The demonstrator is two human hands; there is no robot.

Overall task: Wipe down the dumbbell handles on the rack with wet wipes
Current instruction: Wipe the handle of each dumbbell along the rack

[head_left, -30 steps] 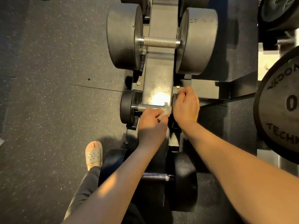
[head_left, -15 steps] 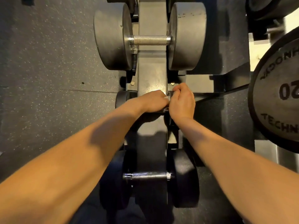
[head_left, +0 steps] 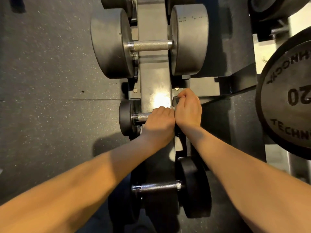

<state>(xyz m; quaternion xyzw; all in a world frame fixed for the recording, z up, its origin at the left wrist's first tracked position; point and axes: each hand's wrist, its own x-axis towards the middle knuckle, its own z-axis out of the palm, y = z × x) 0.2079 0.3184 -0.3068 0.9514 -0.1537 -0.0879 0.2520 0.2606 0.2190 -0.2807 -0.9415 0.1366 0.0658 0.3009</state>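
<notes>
A vertical dumbbell rack point(head_left: 155, 81) runs up the middle of the view with three dumbbells on it. My left hand point(head_left: 159, 122) is curled round the knurled steel handle point(head_left: 141, 117) of the small middle dumbbell point(head_left: 126, 117), over a white wet wipe point(head_left: 172, 107) of which only a sliver shows between my hands. My right hand point(head_left: 187, 109) grips the right end of that dumbbell, hiding its head. Above sits a large grey dumbbell point(head_left: 149, 45). Below, near my forearms, lies a black dumbbell point(head_left: 158, 186).
Dark speckled rubber flooring point(head_left: 50, 81) lies left of the rack. A big black weight plate point(head_left: 289, 101) marked 20 stands at the right edge, with another plate point(head_left: 269, 5) at the top right.
The view has shifted slightly. My left hand slid right along the middle handle, uncovering its left part. My right hand stays on the right end.
</notes>
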